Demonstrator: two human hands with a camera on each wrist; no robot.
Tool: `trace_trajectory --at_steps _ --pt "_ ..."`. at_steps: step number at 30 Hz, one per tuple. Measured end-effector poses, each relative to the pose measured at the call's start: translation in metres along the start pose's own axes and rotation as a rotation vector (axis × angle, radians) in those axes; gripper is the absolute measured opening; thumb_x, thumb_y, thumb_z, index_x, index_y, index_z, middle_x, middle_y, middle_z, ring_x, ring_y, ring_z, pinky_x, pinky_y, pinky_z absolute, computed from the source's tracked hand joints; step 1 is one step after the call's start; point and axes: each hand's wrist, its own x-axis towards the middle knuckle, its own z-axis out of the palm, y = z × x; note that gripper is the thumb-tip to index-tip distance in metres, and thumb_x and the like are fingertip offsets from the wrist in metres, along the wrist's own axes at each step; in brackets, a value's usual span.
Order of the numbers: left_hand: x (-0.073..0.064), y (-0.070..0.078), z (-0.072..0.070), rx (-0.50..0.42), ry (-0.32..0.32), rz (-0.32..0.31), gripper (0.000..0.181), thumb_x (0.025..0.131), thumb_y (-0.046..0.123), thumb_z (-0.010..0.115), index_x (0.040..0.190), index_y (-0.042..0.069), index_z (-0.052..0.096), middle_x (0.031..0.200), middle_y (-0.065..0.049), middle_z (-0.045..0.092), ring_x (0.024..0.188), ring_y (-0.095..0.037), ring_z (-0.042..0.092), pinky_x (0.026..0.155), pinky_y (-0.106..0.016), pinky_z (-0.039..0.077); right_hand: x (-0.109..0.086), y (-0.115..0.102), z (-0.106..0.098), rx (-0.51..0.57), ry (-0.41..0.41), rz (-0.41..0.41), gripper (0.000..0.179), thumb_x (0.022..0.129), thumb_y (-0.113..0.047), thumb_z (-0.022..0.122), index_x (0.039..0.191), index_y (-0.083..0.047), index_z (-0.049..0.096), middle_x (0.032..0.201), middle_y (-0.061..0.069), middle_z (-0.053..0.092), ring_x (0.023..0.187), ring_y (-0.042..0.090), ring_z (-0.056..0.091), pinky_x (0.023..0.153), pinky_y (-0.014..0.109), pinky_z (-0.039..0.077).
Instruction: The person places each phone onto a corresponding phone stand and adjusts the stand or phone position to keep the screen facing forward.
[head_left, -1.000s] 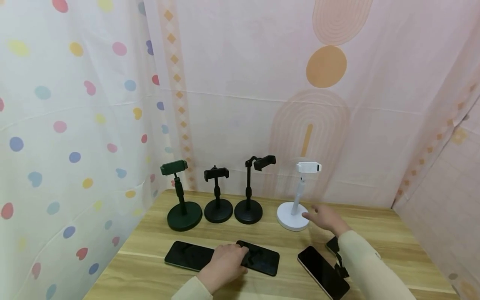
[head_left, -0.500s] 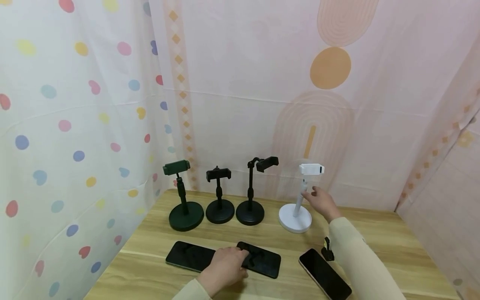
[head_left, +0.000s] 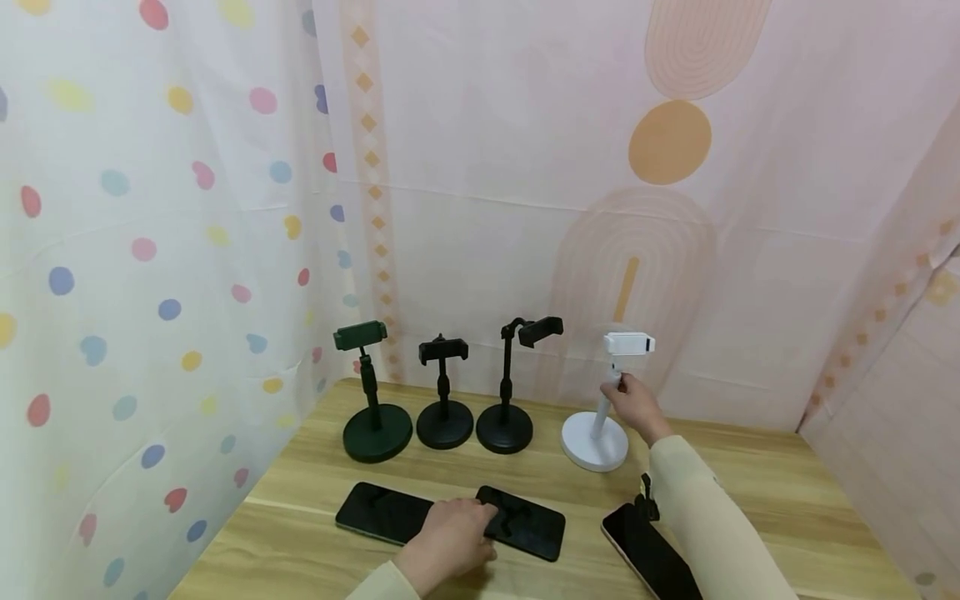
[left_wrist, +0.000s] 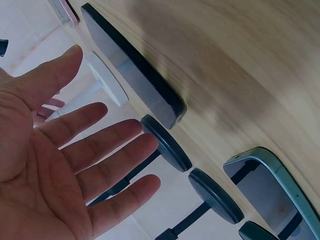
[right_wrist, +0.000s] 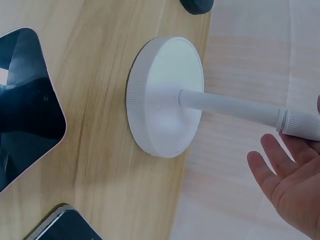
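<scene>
At the right rear of the table, a white phone stand [head_left: 602,418] stands upright on its round base [right_wrist: 170,100]. My right hand [head_left: 636,406] grips the upper part of its pole from the right, just below the clamp. In the right wrist view, the right-hand fingers [right_wrist: 275,172] curl at the ribbed collar [right_wrist: 302,124], while the thumb is mostly cut off. My left hand [head_left: 452,537] hovers relaxed over the gap between two dark phones, the left one [head_left: 382,510] and the middle one [head_left: 523,523]. Its palm [left_wrist: 45,175] holds nothing.
Left of the white stand are a green stand [head_left: 377,429] and two black stands, one short [head_left: 444,423] and one with a bent neck [head_left: 506,427]. Another phone [head_left: 647,546] and a small black object [head_left: 647,507] lie beside my right sleeve. Curtains rise behind and left.
My right hand has moved up from beside the white stand's base to its pole and taken hold near the top. The left hand has stayed in place. The head view has shifted slightly.
</scene>
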Motion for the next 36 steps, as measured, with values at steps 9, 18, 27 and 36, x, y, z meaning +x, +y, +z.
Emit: trace_trajectory --at_steps 9,18,27,36 --pt "0.000 0.001 0.000 0.015 -0.008 -0.013 0.043 0.082 0.040 0.080 0.117 0.017 0.071 0.101 -0.002 0.070 0.088 -0.022 0.066 0.072 -0.043 0.053 -0.003 0.005 0.002 -0.060 0.118 -0.040 0.039 0.102 -0.015 0.053 0.129 0.013 0.052 0.128 0.033 0.056 0.118 0.046 0.055 0.096 0.054 0.046" --pt "-0.002 0.004 0.004 -0.010 0.027 0.014 0.037 0.082 0.038 0.080 0.110 0.014 0.072 0.090 0.000 0.068 0.080 -0.020 0.065 0.067 -0.042 0.052 -0.013 -0.002 0.015 -0.121 0.234 -0.096 0.026 0.099 -0.013 0.060 0.112 0.009 0.063 0.106 0.025 0.066 0.100 0.038 0.063 0.085 0.050 0.051" --pt "-0.001 0.006 0.005 0.024 0.024 0.018 0.037 0.082 0.041 0.079 0.109 0.016 0.072 0.092 0.000 0.068 0.080 -0.020 0.065 0.067 -0.042 0.053 -0.013 -0.003 0.023 -0.141 0.267 -0.094 0.024 0.099 -0.015 0.061 0.108 0.007 0.064 0.104 0.023 0.067 0.098 0.037 0.063 0.084 0.050 0.050" --pt "0.000 0.006 0.007 0.011 0.016 0.015 0.036 0.083 0.040 0.078 0.108 0.015 0.072 0.091 0.001 0.068 0.079 -0.020 0.065 0.067 -0.045 0.052 -0.013 -0.005 0.025 -0.138 0.249 -0.086 0.024 0.099 -0.016 0.060 0.109 0.006 0.063 0.104 0.021 0.067 0.097 0.036 0.063 0.082 0.049 0.050"
